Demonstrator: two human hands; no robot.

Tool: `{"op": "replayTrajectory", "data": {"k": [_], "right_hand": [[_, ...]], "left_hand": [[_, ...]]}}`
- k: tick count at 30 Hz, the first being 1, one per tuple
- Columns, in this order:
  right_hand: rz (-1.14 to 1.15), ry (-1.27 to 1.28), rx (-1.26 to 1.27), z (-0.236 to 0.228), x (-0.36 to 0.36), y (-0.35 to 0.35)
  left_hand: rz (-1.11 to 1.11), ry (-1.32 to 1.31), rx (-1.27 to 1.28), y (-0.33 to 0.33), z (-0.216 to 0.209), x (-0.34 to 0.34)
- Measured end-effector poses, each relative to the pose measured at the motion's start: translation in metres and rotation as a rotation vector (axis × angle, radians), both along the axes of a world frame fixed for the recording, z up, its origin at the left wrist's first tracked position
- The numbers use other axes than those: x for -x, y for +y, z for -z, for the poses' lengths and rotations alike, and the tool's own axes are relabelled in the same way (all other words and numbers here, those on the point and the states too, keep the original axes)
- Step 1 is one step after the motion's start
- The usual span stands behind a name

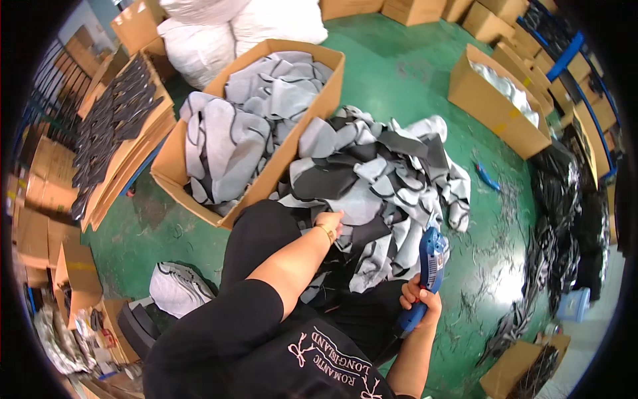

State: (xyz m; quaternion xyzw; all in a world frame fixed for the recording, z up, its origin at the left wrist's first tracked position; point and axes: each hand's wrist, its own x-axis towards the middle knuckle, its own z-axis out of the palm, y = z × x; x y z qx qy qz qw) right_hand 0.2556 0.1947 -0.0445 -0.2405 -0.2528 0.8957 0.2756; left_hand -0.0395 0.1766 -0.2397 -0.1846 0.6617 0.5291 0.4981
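Fingers [412, 291] of the right hand [421, 304] grip a blue handheld tool [432, 256]; left hand's [328, 224] on the grey fabric heap [359, 203], can't tell if pinching. Looks like piece-picking; next move needs one separated cleanly. Cardboard box [325, 100] beyond.

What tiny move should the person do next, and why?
Maybe the left grip should draw one grey piece toward the blue tool, because that grip is at the pile of pieces while the right grip holds the tool.
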Motion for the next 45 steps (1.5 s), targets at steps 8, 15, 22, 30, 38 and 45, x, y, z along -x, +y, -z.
{"op": "replayTrajectory", "data": {"k": [8, 15, 22, 30, 38, 45], "right_hand": [[0.016, -0.335, -0.313, -0.021, 0.008, -0.009], [-0.122, -0.641, -0.749, -0.076, 0.050, -0.016], [0.027, -0.653, -0.573, -0.062, 0.055, -0.024], [0.286, -0.610, -0.370, -0.041, 0.042, -0.005], [0.174, -0.568, -0.513, -0.048, 0.045, -0.022], [0.024, -0.793, -0.737, -0.043, 0.070, -0.056]], "left_hand": [[0.652, 1.047, -0.403, -0.024, -0.137, -0.013], [1.244, 0.818, -1.093, -0.082, -0.245, -0.020], [0.979, 0.004, -0.926, -0.125, -0.229, -0.019], [0.903, -0.207, -1.127, -0.153, -0.214, -0.040], [0.397, -0.132, -1.070, -0.119, -0.235, -0.039], [0.271, -0.180, -1.061, -0.121, -0.233, -0.060]]}}
